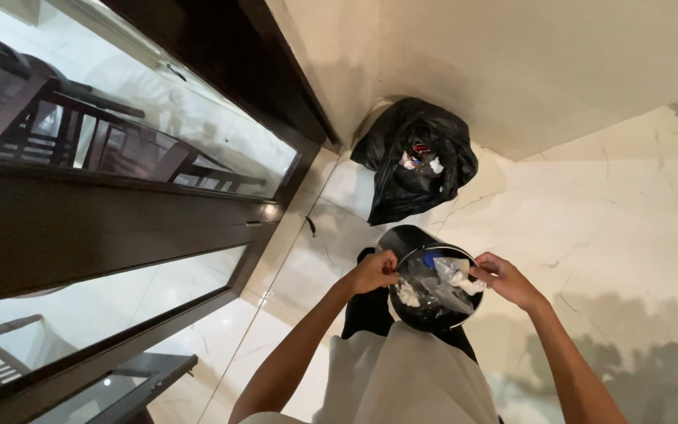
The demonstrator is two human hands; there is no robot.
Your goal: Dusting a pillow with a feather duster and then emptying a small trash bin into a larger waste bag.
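Fingers of left hand [372, 272] and right hand [504, 279] pinching clear plastic liner [437, 289] over round black bin [431, 294]; black rubbish bag [413, 157] well beyond.

The round bin [433, 302] I hold is black with a silvery rim, and the bag [439, 284] inside it is clear, showing white crumpled bits and one blue piece. Beyond it slumps a glossy black rubbish bag [411, 161] with white and red scraps at its mouth. The floor [606, 212] is cream marble with thin grey veins, the door frame [80, 224] dark brown.
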